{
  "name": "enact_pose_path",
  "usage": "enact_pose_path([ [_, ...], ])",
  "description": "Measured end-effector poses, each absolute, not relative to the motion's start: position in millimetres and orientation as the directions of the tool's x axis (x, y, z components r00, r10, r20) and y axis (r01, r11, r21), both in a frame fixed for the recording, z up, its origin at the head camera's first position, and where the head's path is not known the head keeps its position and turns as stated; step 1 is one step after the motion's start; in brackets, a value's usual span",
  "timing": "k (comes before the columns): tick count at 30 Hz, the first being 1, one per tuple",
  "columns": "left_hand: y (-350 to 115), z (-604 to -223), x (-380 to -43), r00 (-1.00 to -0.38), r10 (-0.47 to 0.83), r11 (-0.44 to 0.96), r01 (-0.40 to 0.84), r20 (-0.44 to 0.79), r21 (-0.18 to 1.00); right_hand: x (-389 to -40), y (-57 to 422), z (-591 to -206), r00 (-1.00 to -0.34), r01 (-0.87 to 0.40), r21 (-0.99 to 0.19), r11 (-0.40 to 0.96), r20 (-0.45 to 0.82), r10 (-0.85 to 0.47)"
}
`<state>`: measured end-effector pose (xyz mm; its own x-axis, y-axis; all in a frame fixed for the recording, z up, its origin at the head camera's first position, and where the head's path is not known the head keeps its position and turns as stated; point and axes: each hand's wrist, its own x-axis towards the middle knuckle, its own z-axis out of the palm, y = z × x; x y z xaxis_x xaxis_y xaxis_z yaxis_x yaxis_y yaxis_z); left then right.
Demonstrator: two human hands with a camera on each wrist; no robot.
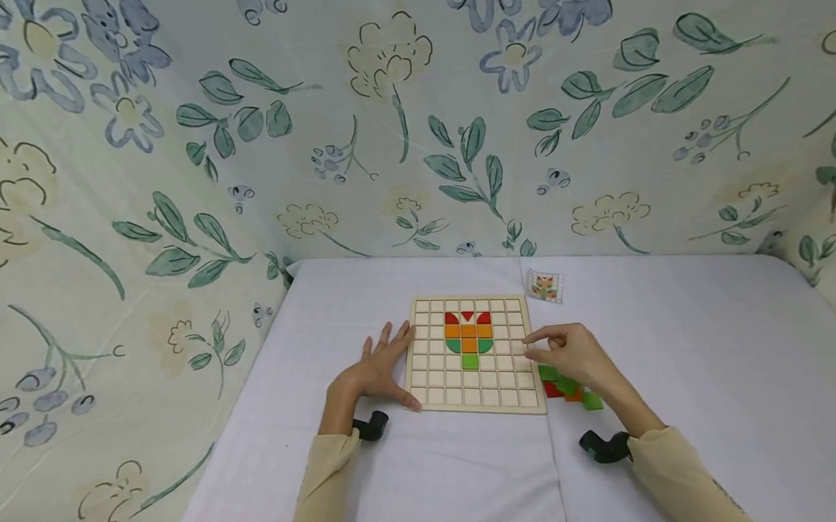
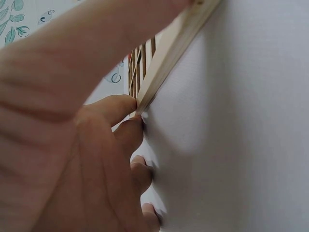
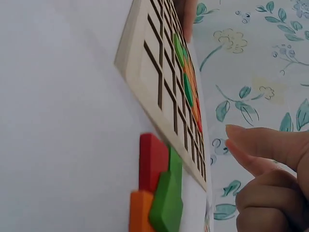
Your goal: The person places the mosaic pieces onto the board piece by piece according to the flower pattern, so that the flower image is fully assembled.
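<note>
A square wooden grid board lies on the white cloth. Red, orange and green tiles form a tulip-like shape on it, with a green square at the bottom. My left hand rests against the board's left side, fingers spread, thumb by the near corner. Over the right edge hovers my right hand, its thumb and index finger extended with a gap between them. In the right wrist view its other fingers are curled, and no piece shows in it. Loose tiles in green, red and orange lie below it.
A small picture card with a coloured grid pattern lies beyond the board's far right corner. Behind the table hangs a flowered cloth. Each wrist carries a black camera mount, such as the right mount.
</note>
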<state>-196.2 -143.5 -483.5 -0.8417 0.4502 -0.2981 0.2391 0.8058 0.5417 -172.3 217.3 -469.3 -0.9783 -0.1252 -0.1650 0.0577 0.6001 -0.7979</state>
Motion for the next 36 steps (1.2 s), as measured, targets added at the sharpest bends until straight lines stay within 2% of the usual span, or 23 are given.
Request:
enact_pose_path([
  [5,-143,-482,-196,-0.841,0.447,0.810,0.236,-0.305,0.537,-165,245,-467,-0.982,0.064,-0.770,0.635,-0.162,-0.097],
  [12,-142,-481,-195,-0.841,0.445,0.808,0.229,-0.308,0.542,-154,266,-472,-0.971,0.122,-0.763,0.635,-0.226,-0.084],
  [24,-141,-480,-197,-0.840,0.446,0.807,0.228,-0.308,0.545,-141,282,-479,-0.940,0.167,-0.783,0.599,-0.310,-0.144],
  [36,-141,-480,-198,-0.837,0.448,0.804,0.226,-0.312,0.550,-139,282,-483,-0.936,0.144,-0.752,0.643,-0.314,-0.158],
])
